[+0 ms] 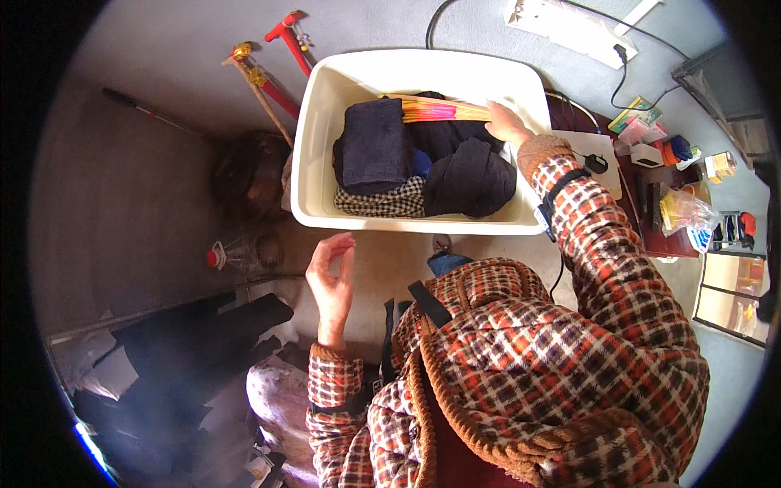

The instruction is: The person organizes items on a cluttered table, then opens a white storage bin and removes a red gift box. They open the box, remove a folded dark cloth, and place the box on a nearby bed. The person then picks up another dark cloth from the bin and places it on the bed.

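Observation:
A white plastic tub [421,226] stands before me with folded clothes in it. My right hand [507,124] reaches over its right side, fingers on the end of a yellow, orange and pink pleated item [445,110], which looks like a folding fan. That item lies across the back of the pile. At left in the tub sits a folded dark cloth [375,143], above a black-and-white checked cloth [379,198]. A rolled dark garment [470,180] lies at right, with a bit of blue cloth [421,163] between. My left hand [331,277], loosely curled and holding nothing, hovers just outside the tub's front rim.
Red-handled sticks [285,27] lean on the wall behind the tub. A clear plastic bottle [229,256] with a red cap lies at left. A dark red table [668,238] at right bears boxes, a plastic bag [689,210] and a black adapter [596,163]. A power strip [570,30] is on the wall.

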The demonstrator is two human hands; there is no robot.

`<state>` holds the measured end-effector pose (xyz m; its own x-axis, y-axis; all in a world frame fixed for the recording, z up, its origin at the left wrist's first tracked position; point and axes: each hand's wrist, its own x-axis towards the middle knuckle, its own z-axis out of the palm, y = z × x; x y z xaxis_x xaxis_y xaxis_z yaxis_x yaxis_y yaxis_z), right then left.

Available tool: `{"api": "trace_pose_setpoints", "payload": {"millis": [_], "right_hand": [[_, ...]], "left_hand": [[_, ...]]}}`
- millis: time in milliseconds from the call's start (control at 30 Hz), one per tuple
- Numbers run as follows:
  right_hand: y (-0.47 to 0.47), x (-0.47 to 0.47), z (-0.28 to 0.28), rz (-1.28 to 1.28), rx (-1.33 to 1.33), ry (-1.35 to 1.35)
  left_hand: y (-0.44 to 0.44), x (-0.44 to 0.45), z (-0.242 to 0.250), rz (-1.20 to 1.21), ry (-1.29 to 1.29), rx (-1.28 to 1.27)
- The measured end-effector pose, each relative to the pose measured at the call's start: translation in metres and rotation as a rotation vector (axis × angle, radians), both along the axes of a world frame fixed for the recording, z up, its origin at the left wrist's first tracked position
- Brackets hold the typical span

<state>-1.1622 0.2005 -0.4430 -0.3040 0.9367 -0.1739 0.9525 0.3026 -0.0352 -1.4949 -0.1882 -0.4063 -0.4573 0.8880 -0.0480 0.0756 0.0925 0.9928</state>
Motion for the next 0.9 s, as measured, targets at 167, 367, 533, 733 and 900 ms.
{"api": "trace_pose_setpoints", "payload": {"millis": [167, 367, 533, 733, 900], "right_hand": [[0.043, 0.053, -0.01, 0.001, 0.102, -0.1], [0.055, 0.023, -0.007, 0.173, -0.077, -0.154], [0.021, 0.018, 0.062, 0.068, -0.018, 0.038], [-0.051, 0.085, 0.111, -0.077, 0.282, 0.297], [-0.141, 0.168, 0.126, -0.455, 0.373, 0.613]], "left_hand": [[0.102, 0.091, 0.003, -0.126, 0.306, 0.083], [0.154, 0.05, -0.025, -0.191, 0.287, 0.059], [0.186, 0.036, -0.035, -0.344, 0.35, 0.099], [0.207, 0.045, -0.036, -0.355, 0.267, 0.135], [0.214, 0.054, -0.047, -0.43, 0.348, 0.1]]}}
